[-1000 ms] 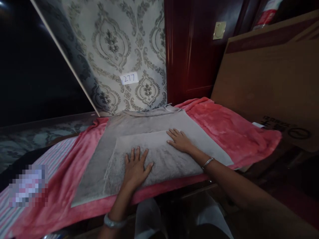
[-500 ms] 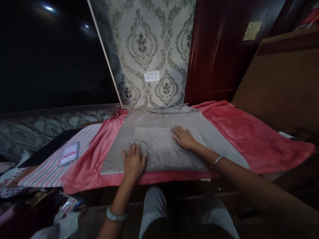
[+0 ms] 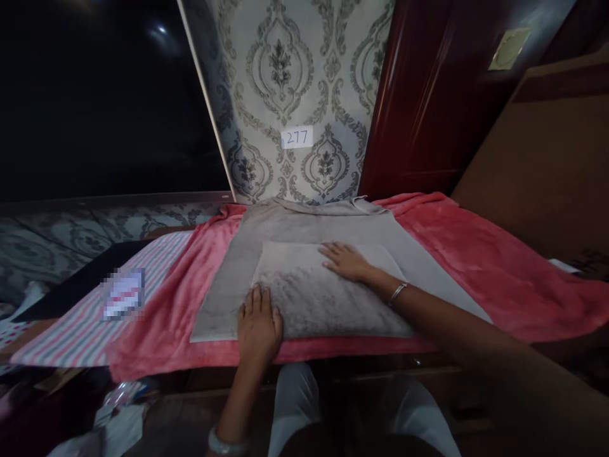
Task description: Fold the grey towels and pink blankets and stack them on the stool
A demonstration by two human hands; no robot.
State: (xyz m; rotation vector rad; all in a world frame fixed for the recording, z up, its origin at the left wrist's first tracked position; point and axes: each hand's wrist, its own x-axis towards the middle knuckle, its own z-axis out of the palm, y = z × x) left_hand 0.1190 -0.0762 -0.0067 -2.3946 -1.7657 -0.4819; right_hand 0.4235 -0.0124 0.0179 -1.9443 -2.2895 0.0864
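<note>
A folded grey towel (image 3: 328, 304) lies flat on a larger grey cloth (image 3: 214, 311). My left hand (image 3: 259, 322) rests palm down over the left front edge of the towel, its fingers stretched out. My right hand (image 3: 345, 260) lies flat across the towel's upper right part, fingers spread and pointing left. Both hands are open and hold nothing. Beneath the grey cloth a pink plush blanket (image 3: 476, 254) spreads out on both sides. The cloth's far edge is rumpled near the wall.
At the left lies a striped cloth (image 3: 95, 330) with a blurred packet (image 3: 124, 295) on it. A large black screen (image 3: 104, 101) stands behind. A cardboard box (image 3: 552, 152) leans at the right. A label reading 277 (image 3: 297, 137) is on the patterned wall.
My right hand has slid slightly left over the towel. My left hand has shifted a little toward me. The camera view has moved slightly.
</note>
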